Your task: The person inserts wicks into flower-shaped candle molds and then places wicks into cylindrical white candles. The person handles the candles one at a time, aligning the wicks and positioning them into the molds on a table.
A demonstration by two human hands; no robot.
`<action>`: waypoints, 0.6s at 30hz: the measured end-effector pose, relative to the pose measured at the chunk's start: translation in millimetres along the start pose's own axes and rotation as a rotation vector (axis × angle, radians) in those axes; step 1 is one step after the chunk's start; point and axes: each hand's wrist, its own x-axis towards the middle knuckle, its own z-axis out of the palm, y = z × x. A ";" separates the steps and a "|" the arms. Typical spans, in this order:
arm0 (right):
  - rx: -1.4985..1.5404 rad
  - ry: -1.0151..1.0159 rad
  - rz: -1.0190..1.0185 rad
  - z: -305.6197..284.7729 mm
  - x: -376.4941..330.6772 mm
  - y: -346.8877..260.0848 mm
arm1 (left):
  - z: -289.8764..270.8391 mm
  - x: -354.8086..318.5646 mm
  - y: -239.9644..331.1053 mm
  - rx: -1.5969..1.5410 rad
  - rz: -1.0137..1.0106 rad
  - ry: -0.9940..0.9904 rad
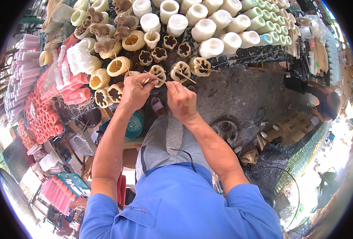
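My left hand [136, 92] is closed, its fingers pinching thin pale sticks [154, 77] over the front edge of the table. Close on its right, my right hand [181, 102] is also closed in a pinch at the far end of a stick. Just beyond my fingers stands a cream wax-like cup with a flower-shaped opening [157, 72]. Two similar cups sit to its right, a flower-shaped cup [180, 72] and another flower-shaped cup [200, 66], each with sticks lying across its top. What fine strand may lie between my fingertips is too small to tell.
Rows of white wax cylinders [203, 30], green cylinders [260, 18] and round yellow hollow cups [118, 66] crowd the table. Red tubes [45, 115] are stacked at left. A teal basin [134, 125] stands by my legs. A standing fan [274, 195] is at lower right; another person [329, 104] is at right.
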 end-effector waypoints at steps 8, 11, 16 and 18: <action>-0.004 0.002 0.029 4.3 -3.4 -1.6 | -2.4 -6.0 1.5 0.055 0.043 0.049; 0.016 0.007 0.050 -5.0 -2.2 -6.2 | -9.8 -16.2 6.3 -0.035 -0.059 0.083; 0.355 0.049 0.157 -31.6 7.2 -34.8 | -22.7 -49.1 17.3 -0.699 -0.354 0.086; 0.745 -0.102 0.444 -39.9 9.6 -52.5 | -21.1 -60.4 19.4 -0.982 -0.391 0.029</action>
